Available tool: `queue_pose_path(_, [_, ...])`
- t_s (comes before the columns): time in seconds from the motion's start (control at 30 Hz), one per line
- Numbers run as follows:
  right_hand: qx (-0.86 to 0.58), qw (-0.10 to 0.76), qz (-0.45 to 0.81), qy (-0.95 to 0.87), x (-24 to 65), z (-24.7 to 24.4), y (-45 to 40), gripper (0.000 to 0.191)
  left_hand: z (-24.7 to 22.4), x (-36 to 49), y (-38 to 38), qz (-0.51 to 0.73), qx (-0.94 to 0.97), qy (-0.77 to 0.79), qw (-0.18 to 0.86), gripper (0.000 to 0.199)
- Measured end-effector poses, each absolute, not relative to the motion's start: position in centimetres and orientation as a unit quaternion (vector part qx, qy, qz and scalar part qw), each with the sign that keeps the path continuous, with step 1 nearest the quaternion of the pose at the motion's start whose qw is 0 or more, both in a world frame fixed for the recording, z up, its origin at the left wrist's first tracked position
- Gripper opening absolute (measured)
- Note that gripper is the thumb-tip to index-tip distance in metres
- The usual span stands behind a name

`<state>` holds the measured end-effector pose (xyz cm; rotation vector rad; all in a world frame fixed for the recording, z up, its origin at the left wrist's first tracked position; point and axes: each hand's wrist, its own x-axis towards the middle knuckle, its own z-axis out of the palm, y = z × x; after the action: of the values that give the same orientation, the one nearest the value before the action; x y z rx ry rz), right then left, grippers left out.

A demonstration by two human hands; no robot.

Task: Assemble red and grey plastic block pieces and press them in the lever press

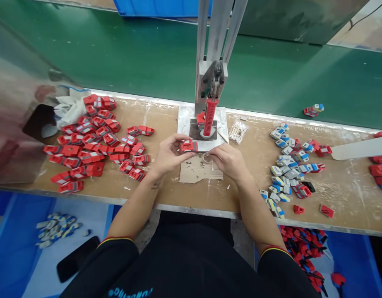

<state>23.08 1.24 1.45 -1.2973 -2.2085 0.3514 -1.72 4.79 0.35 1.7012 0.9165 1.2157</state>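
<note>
Close in: brown cardboard scrap (pixel 197 176) on the tabletop (pixel 166 194), tiny metal bits (pixel 202 164) on it. Work above the scrap, so a dropped bit lands where you can see it.

Your left hand (pixel 169 155) holds a red plastic car-shaped piece (pixel 189 146), recess towards you, at the front edge of the pale metal plate (pixel 222 120). Grip it by its sides, fingertips off the recess. Your right hand (pixel 229 161) is narrow, thumb and finger pinched together beside a thin pale ring (pixel 206 157). Light pinch, wrists low and steady; judge the fit by eye before pressing.

Just beyond, the red ribbed lever handle (pixel 210 118) stands over the dark block (pixel 194 130); mind your knuckles there.

Hard to make out: detail inside the recess; what, if anything, your right fingertips grip, cannot tell. Bits too small to identify. Farther, the handle partly hides a red part (pixel 200 118) at the block; its seating is unclear.
</note>
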Motion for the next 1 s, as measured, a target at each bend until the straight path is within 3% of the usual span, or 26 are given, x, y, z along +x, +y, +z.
queue_pose_path(0.2, [-0.448,0.312,0.212,-0.811,22.5,0.9,1.2,0.010,-1.6,-1.7,4.2,0.510,0.613,0.388,0.463,0.056])
queue_pose_path(0.33, [-0.442,0.341,0.251,-0.791,23.6,2.2,1.0,0.011,-1.3,-1.6,3.6,0.514,0.601,0.395,0.467,0.055])
queue_pose_path(0.4, [-0.463,0.398,0.250,-0.752,23.7,3.0,0.8,0.011,-1.0,-1.5,3.4,0.518,0.616,0.390,0.447,0.052])
queue_pose_path(0.53, [-0.450,0.591,0.260,-0.617,22.2,4.0,0.1,0.026,-0.6,-1.1,2.9,0.503,0.664,0.381,0.400,0.046])
queue_pose_path(0.6, [-0.429,0.634,0.274,-0.583,21.0,4.0,-0.3,0.033,-0.3,-0.8,2.6,0.496,0.686,0.368,0.385,0.041])
queue_pose_path(1.0, [-0.425,0.605,0.310,-0.598,19.4,3.2,-0.4,0.026,-0.1,-0.4,2.2,0.493,0.701,0.347,0.381,0.042])
